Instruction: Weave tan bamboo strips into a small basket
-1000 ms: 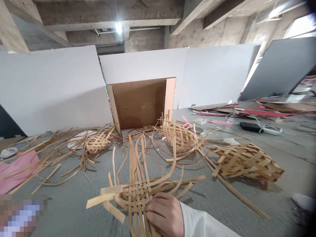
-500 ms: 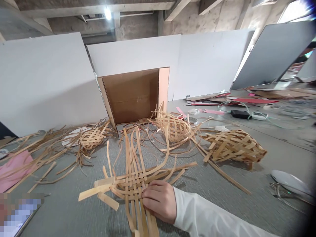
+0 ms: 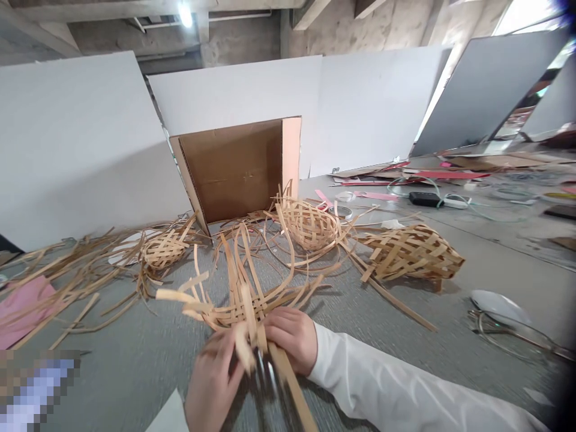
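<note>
open grey surface (image 3: 139, 351) left of my left hand (image 3: 213, 375), strips (image 3: 230, 264) fanning up ahead of both my hands, woven baskets (image 3: 310, 225) and a cardboard box (image 3: 234, 171) blocking the far side, a gap between my right sleeve (image 3: 382, 372) and the nearest basket (image 3: 418, 255), a long strip (image 3: 405, 306) crossing it, glasses (image 3: 549, 344) to the right

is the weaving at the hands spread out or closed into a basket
Spread out: the weaving has loose strips fanning several ways, not gathered together.

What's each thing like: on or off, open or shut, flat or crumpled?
Woven piece: crossed in the middle, strip ends loose
Left hand: curled at that piece's near edge
Right hand: curled at that piece's right edge
Cardboard box: open toward us
Ceiling light: on
Woven basket at right: strip ends loose
Pink sheet: rumpled
</note>
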Demonstrator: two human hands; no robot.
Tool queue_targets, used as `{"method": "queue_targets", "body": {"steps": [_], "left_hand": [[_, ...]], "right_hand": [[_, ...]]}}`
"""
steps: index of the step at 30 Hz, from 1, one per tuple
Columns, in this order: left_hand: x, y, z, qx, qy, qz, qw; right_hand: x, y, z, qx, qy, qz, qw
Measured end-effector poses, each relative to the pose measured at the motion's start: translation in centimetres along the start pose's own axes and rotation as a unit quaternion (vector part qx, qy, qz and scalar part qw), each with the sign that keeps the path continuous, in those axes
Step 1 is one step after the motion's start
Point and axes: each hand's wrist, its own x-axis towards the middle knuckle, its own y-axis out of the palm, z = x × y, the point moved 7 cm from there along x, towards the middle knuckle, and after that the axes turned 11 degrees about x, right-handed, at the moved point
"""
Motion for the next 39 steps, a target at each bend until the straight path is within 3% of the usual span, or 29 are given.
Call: {"method": "queue_targets", "body": {"steps": [4, 10, 15, 25, 36, 39], "left_hand": [[1.9, -0.1, 0.2, -0.021, -0.009, -0.023, 0.999], [1.5, 0.0, 1.2, -0.058, -0.07, -0.015, 0.996], [1.1, 0.0, 0.6, -0.062, -0.032, -0.023, 0.997], [0.9, -0.1, 0.4, -0.066, 0.006, -0.035, 0.997], [1.1, -0.2, 1.0, -0.062, -0.063, -0.032, 0.996], [1.1, -0.2, 0.8, -0.067, -0.058, -0.032, 0.996]], "right_hand": [[0.2, -0.7, -1.0, 0.022, 0.073, -0.026, 0.997], [0.5, -0.7, -0.8, 0.053, 0.134, -0.025, 0.989], [0.4, -1.1, -1.0, 0.059, 0.181, -0.052, 0.98], [0.5, -1.4, -0.5, 0.053, 0.145, -0.051, 0.987], [0.8, -1.5, 0.5, 0.042, 0.08, -0.023, 0.996], [0.9, -1.6, 0.7, 0.04, 0.069, -0.027, 0.996]]}}
